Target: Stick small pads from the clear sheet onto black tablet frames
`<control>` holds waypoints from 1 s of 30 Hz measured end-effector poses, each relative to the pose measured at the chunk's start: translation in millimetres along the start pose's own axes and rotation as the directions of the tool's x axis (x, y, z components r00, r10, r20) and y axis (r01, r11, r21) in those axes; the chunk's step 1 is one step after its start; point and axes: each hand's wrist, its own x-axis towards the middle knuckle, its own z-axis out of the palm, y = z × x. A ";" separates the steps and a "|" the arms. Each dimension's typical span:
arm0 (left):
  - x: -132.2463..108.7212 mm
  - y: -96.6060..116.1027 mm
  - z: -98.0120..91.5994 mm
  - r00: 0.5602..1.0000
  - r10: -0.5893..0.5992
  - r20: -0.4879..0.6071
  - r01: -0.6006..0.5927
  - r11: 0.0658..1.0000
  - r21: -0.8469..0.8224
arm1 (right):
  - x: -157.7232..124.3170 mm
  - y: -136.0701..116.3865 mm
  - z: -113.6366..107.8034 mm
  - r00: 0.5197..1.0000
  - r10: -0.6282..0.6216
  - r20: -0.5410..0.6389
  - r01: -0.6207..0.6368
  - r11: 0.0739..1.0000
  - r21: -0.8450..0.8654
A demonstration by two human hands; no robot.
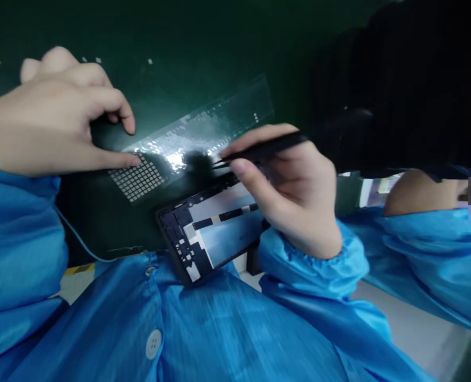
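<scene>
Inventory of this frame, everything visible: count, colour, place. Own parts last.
dark tweezers: 1, black, in right hand
clear sheet: 1, transparent, glossy, lying between the hands
grid of squares: 1, pale, at sheet's left end
device housing: 1, black with pale blue panels, below sheet
loose bits: at least 4, pale, upper left
work surface: 1, dark green, beneath sheet
cord: 1, light blue, by left sleeve
striped tape: 1, yellow-black, lower left
dark mass: 1, black, upper right, unclear
another person's sleeve: 1, blue, right
smock: 1, blue, bottom
left hand: 1, bare, thumb at grid
right hand: 1, bare, above housing
</scene>
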 end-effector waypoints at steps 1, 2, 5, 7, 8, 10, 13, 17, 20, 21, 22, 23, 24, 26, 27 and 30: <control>0.6 8.2 -2.9 1.000 -0.029 -0.008 0.028 1.000 -0.007 | 18.9 -5.7 5.4 0.992 -0.003 0.129 -0.006 0.997 0.073; 1.3 14.8 -5.5 0.999 -0.050 -0.007 0.050 0.999 -0.015 | 37.1 -8.6 12.4 0.968 -0.023 0.248 -0.009 0.992 0.127; 2.6 22.5 -9.9 0.998 -0.048 0.033 0.049 0.998 -0.025 | 78.4 -2.0 36.2 0.871 -0.134 0.473 0.061 0.984 0.167; 2.1 20.9 -10.2 0.999 -0.033 0.039 0.033 0.999 -0.005 | 90.6 10.3 47.3 0.836 -0.169 0.522 0.101 0.983 0.156; 1.6 19.8 -9.8 0.999 -0.024 0.044 0.024 1.000 0.010 | 92.8 17.1 50.4 0.843 -0.159 0.514 0.082 0.982 0.170; 0.7 18.4 -9.0 0.999 -0.016 0.050 0.015 0.999 0.029 | 92.4 28.9 52.4 0.891 -0.092 0.445 -0.015 0.973 0.232; 1.0 19.6 -8.6 0.998 -0.027 0.049 0.025 0.999 0.039 | 89.3 37.3 50.4 0.923 -0.026 0.384 -0.090 0.956 0.280; 2.5 24.2 -9.1 0.997 -0.049 0.063 0.045 0.997 0.059 | 93.7 31.8 51.6 0.879 -0.110 0.464 0.004 0.975 0.222; 3.3 24.7 -9.4 0.995 -0.070 0.072 0.066 0.996 0.063 | 100.3 23.0 54.5 0.881 -0.101 0.461 -0.005 0.975 0.224; 3.7 23.5 -9.9 0.994 -0.075 0.076 0.071 0.996 0.057 | 100.7 20.2 53.6 0.891 -0.071 0.448 -0.046 0.969 0.245; 4.1 21.6 -10.7 0.994 -0.074 0.080 0.070 0.996 0.049 | 99.0 17.8 50.6 0.894 -0.040 0.446 -0.097 0.955 0.279; 4.5 19.6 -11.9 0.994 -0.068 0.082 0.065 0.997 0.039 | 94.4 15.9 45.2 0.894 -0.017 0.448 -0.145 0.934 0.325; 4.9 18.3 -13.6 0.995 -0.059 0.084 0.057 0.998 0.029 | 86.3 14.6 37.0 0.900 -0.010 0.436 -0.177 0.906 0.385; 4.3 21.2 -17.2 0.996 -0.046 0.075 0.046 0.999 0.006 | 57.6 13.7 13.7 0.941 0.008 0.337 -0.190 0.840 0.509; 2.8 27.2 -18.2 0.998 -0.045 0.053 0.045 0.999 -0.002 | 37.0 14.2 0.1 0.970 0.047 0.239 -0.176 0.811 0.558; -9.8 64.3 -11.3 0.997 -0.024 -0.072 0.027 0.999 0.036 | -41.5 20.2 -36.2 0.950 0.289 -0.117 -0.158 0.768 0.621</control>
